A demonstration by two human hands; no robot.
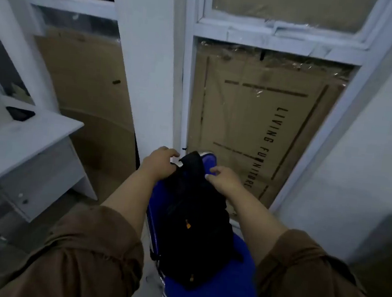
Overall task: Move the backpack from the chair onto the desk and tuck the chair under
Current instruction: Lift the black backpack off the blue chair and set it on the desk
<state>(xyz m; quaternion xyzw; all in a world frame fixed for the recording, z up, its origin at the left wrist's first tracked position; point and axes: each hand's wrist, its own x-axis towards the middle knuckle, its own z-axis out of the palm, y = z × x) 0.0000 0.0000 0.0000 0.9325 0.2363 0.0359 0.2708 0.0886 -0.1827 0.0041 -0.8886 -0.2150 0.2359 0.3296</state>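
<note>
- Head view: both hands are out in front of me at the top of the backpack [193, 220]. My left hand [160, 163] sits at its upper left corner with the fingers curled over the edge, and my right hand [223, 178] sits at the upper right with the fingertips pressed to the fabric. I read both as loosely closed on the bag's top, though I cannot tell whether either has a firm grasp yet.
- Head view: the backpack stands upright on the chair [224, 294], its base on the blue seat and its back leaning against the blue backrest. Its long axis runs from the seat up toward my hands, so the top is the near end for gripping and the two hands are about equally close to it.
- Head view: the desk [23, 136] lies to the left of the chair and well apart from the backpack, with a small dark object [20, 113] near its back edge. My judgement is that the bag must be lifted clear of the backrest and carried leftward, so the left hand leads the way.
- Head view: behind the chair stands a cardboard sheet [252, 129] in a white frame; the chair is not yet under the desk.
</note>
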